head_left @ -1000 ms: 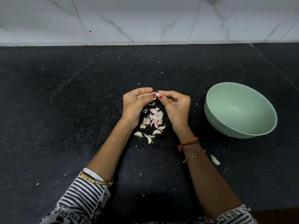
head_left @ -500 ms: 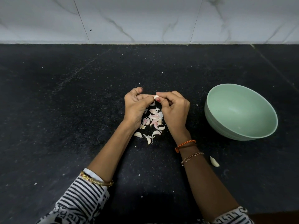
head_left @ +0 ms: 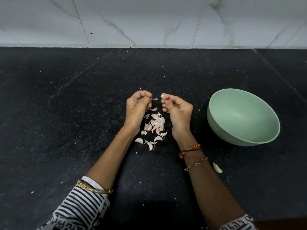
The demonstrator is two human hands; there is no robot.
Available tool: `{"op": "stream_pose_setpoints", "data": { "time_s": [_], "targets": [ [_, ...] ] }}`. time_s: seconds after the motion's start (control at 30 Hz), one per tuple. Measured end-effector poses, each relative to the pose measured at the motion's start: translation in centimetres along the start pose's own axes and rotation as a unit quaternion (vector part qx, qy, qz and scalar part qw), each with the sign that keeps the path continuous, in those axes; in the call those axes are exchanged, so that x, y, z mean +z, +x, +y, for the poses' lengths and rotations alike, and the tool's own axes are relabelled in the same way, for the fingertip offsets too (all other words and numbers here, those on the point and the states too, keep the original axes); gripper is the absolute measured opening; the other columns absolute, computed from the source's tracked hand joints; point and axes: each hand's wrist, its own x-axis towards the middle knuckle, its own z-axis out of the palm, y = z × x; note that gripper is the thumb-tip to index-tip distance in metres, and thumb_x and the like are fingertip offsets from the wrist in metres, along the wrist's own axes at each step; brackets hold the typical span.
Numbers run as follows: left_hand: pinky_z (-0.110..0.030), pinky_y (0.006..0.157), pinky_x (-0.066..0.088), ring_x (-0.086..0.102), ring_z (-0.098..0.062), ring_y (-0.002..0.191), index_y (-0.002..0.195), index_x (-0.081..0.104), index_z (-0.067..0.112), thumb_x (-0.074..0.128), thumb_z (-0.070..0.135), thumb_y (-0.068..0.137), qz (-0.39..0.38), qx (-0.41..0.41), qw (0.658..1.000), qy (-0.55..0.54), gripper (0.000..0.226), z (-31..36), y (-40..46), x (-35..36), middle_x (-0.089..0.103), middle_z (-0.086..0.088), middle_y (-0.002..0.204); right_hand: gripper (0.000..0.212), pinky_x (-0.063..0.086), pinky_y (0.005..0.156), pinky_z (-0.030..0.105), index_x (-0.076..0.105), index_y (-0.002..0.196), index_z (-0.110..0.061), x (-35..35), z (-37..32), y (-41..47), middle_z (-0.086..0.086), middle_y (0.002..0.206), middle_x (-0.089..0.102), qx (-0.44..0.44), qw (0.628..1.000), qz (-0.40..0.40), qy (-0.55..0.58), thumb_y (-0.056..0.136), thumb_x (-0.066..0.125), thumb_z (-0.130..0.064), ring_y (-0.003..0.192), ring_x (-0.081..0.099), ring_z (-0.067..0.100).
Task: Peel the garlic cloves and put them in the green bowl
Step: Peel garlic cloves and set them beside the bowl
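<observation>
Hands have pulled apart now: right hand [head_left: 177, 107] pinches the garlic clove [head_left: 162, 96] at its fingertips, left hand [head_left: 138, 105] pinches a bit of peel [head_left: 155, 99]. The green bowl [head_left: 243, 117] sits right of them on the surface [head_left: 66, 113], with the heap of cloves and skins [head_left: 153, 126] between the wrists.

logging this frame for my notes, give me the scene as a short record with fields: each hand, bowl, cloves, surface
left hand: left hand fingers curled, pinching a thin papery skin flake
right hand: right hand pinching a small pale garlic clove at the fingertips
bowl: round pale green bowl, looks empty, right of the hands
cloves: loose pile of pinkish-white garlic cloves and skins between the wrists; one stray white clove near the right forearm
surface: black speckled stone counter
</observation>
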Motion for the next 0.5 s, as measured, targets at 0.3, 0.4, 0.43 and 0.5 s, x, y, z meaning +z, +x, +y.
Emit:
{"op": "stream_pose_setpoints", "data": {
  "time_s": [0.3, 0.4, 0.43, 0.5],
  "targets": [
    [-0.016, 0.07, 0.05, 0.067, -0.007, 0.075, 0.083, 0.07, 0.007, 0.062, 0.004, 0.084, -0.06, 0.038, 0.997, 0.017, 0.009, -0.16, -0.38, 0.03, 0.071, 0.005, 0.074, 0.015, 0.048, 0.059, 0.011, 0.065, 0.097, 0.002, -0.22, 0.01, -0.09, -0.003, 0.077, 0.065, -0.023, 0.999, -0.008, -0.021, 0.083, 0.061, 0.003, 0.064, 0.062, -0.004],
    [-0.014, 0.07, 0.049, 0.066, -0.005, 0.075, 0.083, 0.07, 0.003, 0.061, 0.002, 0.083, -0.065, 0.022, 0.997, 0.025, 0.009, -0.09, -0.35, 0.05, 0.07, 0.004, 0.075, 0.012, 0.048, 0.059, 0.01, 0.066, 0.093, 0.003, -0.14, 0.05, -0.08, -0.003, 0.072, 0.064, -0.033, 0.999, 0.006, -0.023, 0.082, 0.063, 0.003, 0.06, 0.061, -0.003],
    [-0.014, 0.069, 0.049, 0.065, -0.005, 0.074, 0.082, 0.07, 0.002, 0.061, 0.001, 0.083, -0.065, 0.02, 0.997, 0.031, 0.009, -0.11, -0.34, 0.05, 0.07, 0.004, 0.073, 0.012, 0.048, 0.059, 0.01, 0.066, 0.093, 0.003, -0.14, 0.07, -0.09, -0.002, 0.072, 0.064, -0.036, 0.999, 0.012, -0.021, 0.081, 0.063, 0.004, 0.059, 0.061, -0.003],
    [-0.017, 0.072, 0.051, 0.064, -0.007, 0.073, 0.079, 0.07, 0.003, 0.06, 0.002, 0.084, -0.066, 0.012, 0.997, 0.036, 0.01, -0.15, -0.34, 0.03, 0.07, 0.004, 0.07, 0.012, 0.048, 0.059, 0.01, 0.066, 0.092, 0.004, -0.17, 0.08, -0.09, -0.002, 0.071, 0.064, -0.048, 0.999, 0.019, -0.018, 0.081, 0.063, 0.005, 0.059, 0.062, -0.004]
  ]
}}
